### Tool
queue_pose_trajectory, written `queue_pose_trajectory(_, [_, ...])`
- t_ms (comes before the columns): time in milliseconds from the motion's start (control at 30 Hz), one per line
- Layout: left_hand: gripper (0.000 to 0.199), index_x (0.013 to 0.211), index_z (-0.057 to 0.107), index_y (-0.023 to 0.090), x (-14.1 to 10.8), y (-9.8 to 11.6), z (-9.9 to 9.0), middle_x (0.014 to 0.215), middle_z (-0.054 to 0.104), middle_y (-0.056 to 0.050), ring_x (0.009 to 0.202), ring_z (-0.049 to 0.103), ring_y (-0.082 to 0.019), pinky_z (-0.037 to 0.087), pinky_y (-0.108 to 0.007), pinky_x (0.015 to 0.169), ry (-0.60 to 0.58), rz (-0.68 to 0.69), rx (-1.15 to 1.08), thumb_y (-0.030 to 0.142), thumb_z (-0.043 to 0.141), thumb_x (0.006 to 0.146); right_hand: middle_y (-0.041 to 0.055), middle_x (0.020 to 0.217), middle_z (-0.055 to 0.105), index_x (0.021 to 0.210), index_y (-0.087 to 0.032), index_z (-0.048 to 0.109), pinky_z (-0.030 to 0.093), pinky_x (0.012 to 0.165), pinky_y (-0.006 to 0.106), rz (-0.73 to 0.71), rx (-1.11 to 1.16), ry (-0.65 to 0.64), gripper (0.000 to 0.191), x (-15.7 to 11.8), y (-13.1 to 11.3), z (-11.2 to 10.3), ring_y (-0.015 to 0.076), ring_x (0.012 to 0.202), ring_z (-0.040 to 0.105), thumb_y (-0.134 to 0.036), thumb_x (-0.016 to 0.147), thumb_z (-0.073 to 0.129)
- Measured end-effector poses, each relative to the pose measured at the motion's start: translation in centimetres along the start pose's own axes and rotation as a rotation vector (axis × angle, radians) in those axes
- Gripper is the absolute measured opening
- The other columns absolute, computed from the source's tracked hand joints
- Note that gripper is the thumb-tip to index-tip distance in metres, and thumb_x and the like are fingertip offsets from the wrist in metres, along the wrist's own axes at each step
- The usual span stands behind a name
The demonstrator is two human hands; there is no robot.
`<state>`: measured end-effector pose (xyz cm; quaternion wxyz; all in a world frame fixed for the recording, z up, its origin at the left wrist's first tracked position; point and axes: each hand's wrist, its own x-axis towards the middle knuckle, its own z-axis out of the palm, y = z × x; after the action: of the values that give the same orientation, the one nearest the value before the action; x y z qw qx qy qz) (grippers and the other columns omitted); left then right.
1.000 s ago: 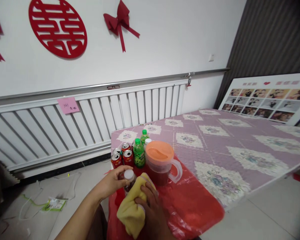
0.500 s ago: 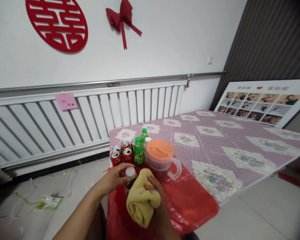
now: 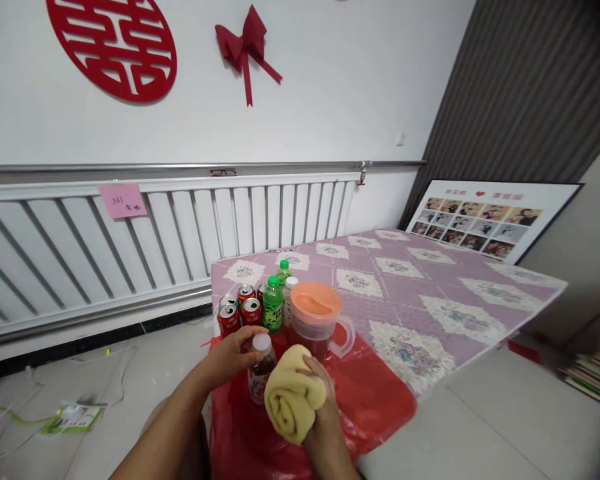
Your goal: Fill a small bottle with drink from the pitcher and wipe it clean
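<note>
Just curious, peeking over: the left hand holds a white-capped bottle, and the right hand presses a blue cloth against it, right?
Nearly. In the head view the cloth is yellow, not blue. The left hand does hold the white-capped bottle, and the right hand presses the cloth against it.

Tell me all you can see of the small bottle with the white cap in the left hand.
The small bottle is clear plastic with a round white cap and dark reddish-brown liquid inside. It stands upright on the red plastic sheet, in front of the cans. The left hand grips it around the neck and shoulder. The rolled yellow cloth, held in the right hand, presses against its right side and hides part of it. Any label is unreadable.
</note>
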<state>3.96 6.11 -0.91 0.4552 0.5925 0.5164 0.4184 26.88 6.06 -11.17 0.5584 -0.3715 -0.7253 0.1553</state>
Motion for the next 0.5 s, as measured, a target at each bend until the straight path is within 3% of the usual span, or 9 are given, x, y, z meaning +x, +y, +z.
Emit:
queue_pose_trajectory(133, [0.048, 0.121, 0.062, 0.021, -0.2, 0.5, -0.2, 0.121, 0.065, -0.006, 0.109, 0.060, -0.024, 0.048, -0.036, 0.094, -0.016, 0.011, 0.012, 0.018, 0.069, 0.073, 0.0121, 0.137, 0.056, 0.134, -0.027, 0.055, 0.052, 0.098, 0.049, 0.067, 0.069, 0.032, 0.046, 2.1, -2.1, -1.5, 0.0303, 0.122, 0.057, -0.029, 0.089, 0.064])
queue_pose_trajectory(300, [0.046, 0.119, 0.063, 0.020, 0.0, 0.6, -0.2, 0.119, 0.068, -0.007, 0.108, 0.062, -0.025, 0.049, -0.035, 0.092, -0.060, 0.023, 0.006, 0.026, 0.073, 0.075, 0.0122, 0.133, 0.060, 0.132, -0.026, 0.057, 0.047, 0.106, 0.050, -0.012, 0.087, -0.001, 0.047, 3.5, -3.8, 0.9, 0.0300, 0.128, 0.053, -0.027, 0.087, 0.068])
queue_pose_trajectory(400, [0.049, 0.123, 0.060, 0.020, -0.1, 0.5, -0.1, 0.122, 0.067, -0.008, 0.109, 0.062, -0.025, 0.048, -0.036, 0.094, -0.051, 0.028, 0.005, 0.029, 0.072, 0.076, 0.0110, 0.129, 0.063, 0.128, -0.029, 0.060, 0.050, 0.102, 0.050, -0.058, 0.058, 0.000, 0.042, 2.8, -3.9, 2.3, 0.0306, 0.123, 0.056, -0.029, 0.086, 0.068])
queue_pose_trajectory(500, [0.050, 0.125, 0.058, 0.020, -0.3, 0.3, 0.0, 0.124, 0.065, -0.008, 0.110, 0.061, -0.024, 0.049, -0.036, 0.094, -0.032, 0.033, 0.008, 0.028, 0.070, 0.077, 0.0100, 0.125, 0.066, 0.124, -0.029, 0.064, 0.055, 0.096, 0.046, -0.003, 0.047, -0.018, 0.036, 1.9, -3.7, 2.3, 0.0294, 0.116, 0.062, -0.028, 0.088, 0.066])
